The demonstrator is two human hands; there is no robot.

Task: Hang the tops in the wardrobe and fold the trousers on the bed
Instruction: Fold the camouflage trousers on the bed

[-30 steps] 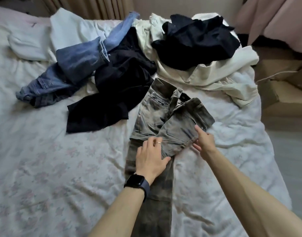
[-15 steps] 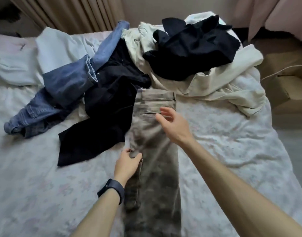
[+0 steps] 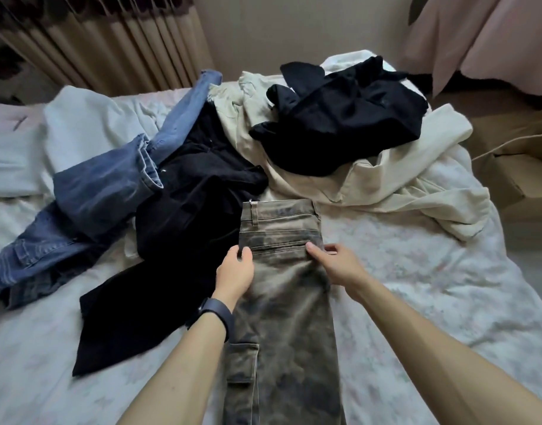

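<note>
Grey trousers (image 3: 288, 317) lie flat on the bed (image 3: 417, 286), centre, running near to far. Waistband at the far end, legs stacked one over the other. Cargo pocket (image 3: 242, 363) on the left edge, near side.

Left hand (image 3: 236, 268) is on the left edge at hip level, thumb and fingers pinching the fabric. Right hand (image 3: 334, 265) is opposite on the right edge, thumb on top of the cloth, fingers curled at the edge, so it looks clamped on too. Hands are level with each other, a little nearer than the waistband. Dark band (image 3: 213, 314) on the left wrist.

Rest of the pile, all crumpled:
- Black garment (image 3: 177, 240) just left of the grey trousers, touching their left edge.
- Blue jeans (image 3: 94, 194) further left, overlapping it.
- Cream garment (image 3: 386, 185) far right, its near edge meeting the waistband.
- Second black garment (image 3: 340, 118) heaped on the cream one.

White bedding (image 3: 88, 127) bunched far left. Beige curtain (image 3: 125, 50) behind the bed, far left. Cardboard box (image 3: 524, 167) right of the bed. Pink fabric (image 3: 493, 35) hangs top right.
</note>
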